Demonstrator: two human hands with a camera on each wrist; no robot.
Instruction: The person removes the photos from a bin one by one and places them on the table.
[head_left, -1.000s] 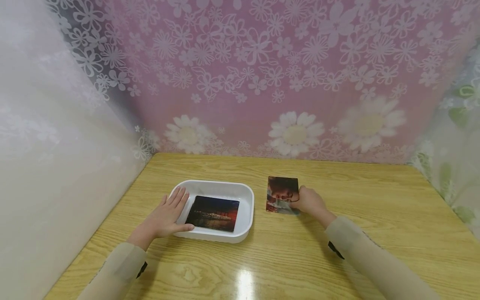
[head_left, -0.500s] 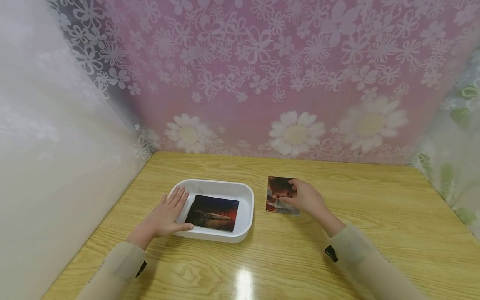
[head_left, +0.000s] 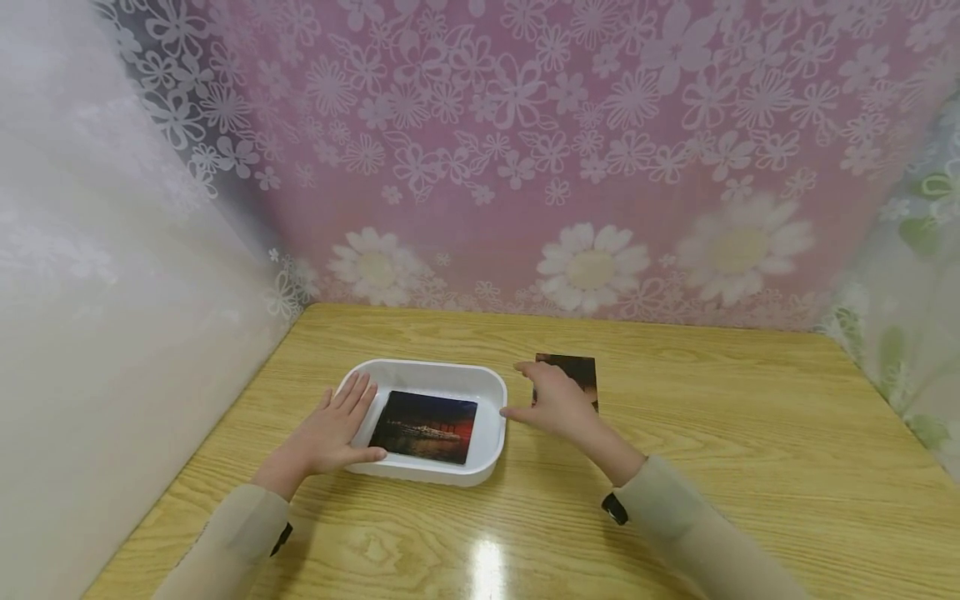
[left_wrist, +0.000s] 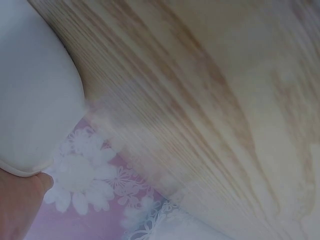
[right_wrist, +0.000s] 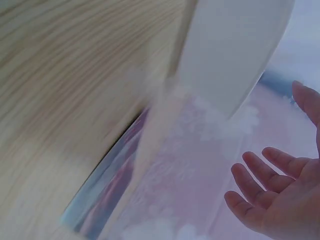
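A white plastic tray (head_left: 491, 392) stands left of centre in the head view. Inside lies a picture card (head_left: 427, 429) with a dark night scene of a lit ship. My left hand (head_left: 326, 433) rests over the tray's left end, fingers straight and thumb along the near rim; in the left wrist view part of this hand (left_wrist: 20, 205) laps the edge. My right hand (head_left: 558, 404) holds nothing, its fingers spread beside the tray's right end. Under it a second picture card (head_left: 577, 368) lies on the table, partly hidden in the head view; its edge (right_wrist: 110, 185) shows in the right wrist view.
The wood-grain table (head_left: 712, 467) meets a pink flowered backdrop (head_left: 480, 208) at its far edge. A pale sheet (head_left: 135, 333) closes off the left side, and a leafy one (head_left: 915, 333) the right.
My right hand has let go of the picture card at the right and shifted left to the tray's right end. That card stays in place; my left hand and the tray have not moved.
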